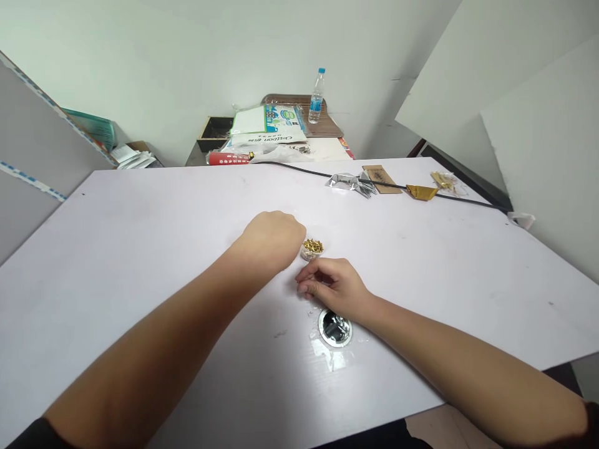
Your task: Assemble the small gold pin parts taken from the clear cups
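A small clear container (312, 249) heaped with tiny gold-coloured pieces stands near the middle of the white table (140, 249). My left hand (276, 240) is just left of the container, back upward, its fingers hidden beneath it. Just below the container is my right hand (334, 284), thumb and fingertips curled close together; whatever they may hold is too small to make out. Below the right wrist, a round silver-rimmed piece with a dark centre (335, 328) sits on the table, with clear tape around it.
A black cable (299, 168) crosses the table's far side, past silver packets (346, 182), a brown card (381, 179) and a gold packet (421, 192). Beyond the far edge stand a water bottle (317, 96), a brown tray (327, 128) and a black box (215, 131).
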The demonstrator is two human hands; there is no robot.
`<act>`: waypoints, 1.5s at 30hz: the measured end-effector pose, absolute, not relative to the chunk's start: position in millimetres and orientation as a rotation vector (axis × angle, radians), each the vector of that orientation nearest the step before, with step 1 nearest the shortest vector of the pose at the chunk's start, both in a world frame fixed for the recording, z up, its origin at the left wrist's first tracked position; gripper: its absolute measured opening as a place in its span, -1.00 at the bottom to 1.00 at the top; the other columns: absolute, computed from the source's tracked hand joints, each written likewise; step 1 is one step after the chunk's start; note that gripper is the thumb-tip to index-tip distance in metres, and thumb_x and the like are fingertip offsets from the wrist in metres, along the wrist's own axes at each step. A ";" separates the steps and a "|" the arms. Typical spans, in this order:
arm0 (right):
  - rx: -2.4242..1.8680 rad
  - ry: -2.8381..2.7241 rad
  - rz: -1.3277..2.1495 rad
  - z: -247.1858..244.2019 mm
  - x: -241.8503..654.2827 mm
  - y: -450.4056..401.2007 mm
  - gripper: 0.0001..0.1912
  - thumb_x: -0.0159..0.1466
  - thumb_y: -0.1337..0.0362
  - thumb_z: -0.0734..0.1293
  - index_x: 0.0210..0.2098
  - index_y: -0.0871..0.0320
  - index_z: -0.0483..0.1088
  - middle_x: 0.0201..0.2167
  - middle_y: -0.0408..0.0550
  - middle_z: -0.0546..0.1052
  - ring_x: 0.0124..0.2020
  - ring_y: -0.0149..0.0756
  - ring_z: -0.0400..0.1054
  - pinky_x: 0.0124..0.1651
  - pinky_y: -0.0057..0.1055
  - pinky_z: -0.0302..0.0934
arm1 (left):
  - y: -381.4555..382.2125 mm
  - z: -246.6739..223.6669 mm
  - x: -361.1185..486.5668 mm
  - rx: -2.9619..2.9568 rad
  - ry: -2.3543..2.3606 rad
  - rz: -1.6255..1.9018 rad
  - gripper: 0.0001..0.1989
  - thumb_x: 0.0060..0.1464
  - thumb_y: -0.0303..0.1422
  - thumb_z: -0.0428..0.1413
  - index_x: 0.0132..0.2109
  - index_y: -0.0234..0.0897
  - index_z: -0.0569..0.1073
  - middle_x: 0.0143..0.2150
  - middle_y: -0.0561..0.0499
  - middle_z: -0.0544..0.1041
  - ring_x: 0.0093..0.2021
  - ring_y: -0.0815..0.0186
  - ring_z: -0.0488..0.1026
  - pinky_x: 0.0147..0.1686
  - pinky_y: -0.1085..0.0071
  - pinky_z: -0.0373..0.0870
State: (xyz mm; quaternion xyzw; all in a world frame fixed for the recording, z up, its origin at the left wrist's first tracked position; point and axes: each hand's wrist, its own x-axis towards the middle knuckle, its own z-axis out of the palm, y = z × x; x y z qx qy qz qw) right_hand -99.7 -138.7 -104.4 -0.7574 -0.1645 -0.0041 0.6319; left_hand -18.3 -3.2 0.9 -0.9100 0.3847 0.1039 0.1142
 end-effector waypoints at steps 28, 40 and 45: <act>-1.825 -0.472 -0.088 -101.9 -97.5 -140.9 -0.93 0.23 0.42 0.32 -0.36 0.19 0.46 -0.49 -0.10 0.56 -0.49 -0.41 0.50 -0.43 -0.52 0.40 | 10.9 5.7 -6.0 -2.575 1.168 0.354 -0.85 -0.13 -0.62 0.09 -0.50 -0.29 0.45 -0.51 -0.09 0.46 -0.48 0.16 0.43 -0.50 0.36 0.06; -1.696 -0.384 -0.054 -101.2 -99.6 -137.8 -0.93 0.27 0.40 0.30 -0.28 0.17 0.44 -0.49 -0.15 0.51 -0.52 -0.45 0.44 -0.42 -0.48 0.41 | 52.7 12.5 -17.0 -2.994 1.966 0.252 -0.86 0.19 -0.45 0.05 -0.33 -0.25 0.47 -0.32 0.06 0.47 -0.39 0.42 0.36 -0.40 0.49 0.22; -1.632 -0.424 -0.180 -101.0 -103.6 -138.1 -0.93 0.30 0.34 0.35 -0.21 0.15 0.44 -0.45 -0.13 0.53 -0.48 -0.44 0.45 -0.40 -0.46 0.43 | 60.0 -36.6 -59.9 -3.707 1.996 0.532 -0.85 0.23 -0.31 0.11 -0.28 -0.28 0.44 -0.42 0.07 0.45 -0.54 0.49 0.34 -0.55 0.55 0.27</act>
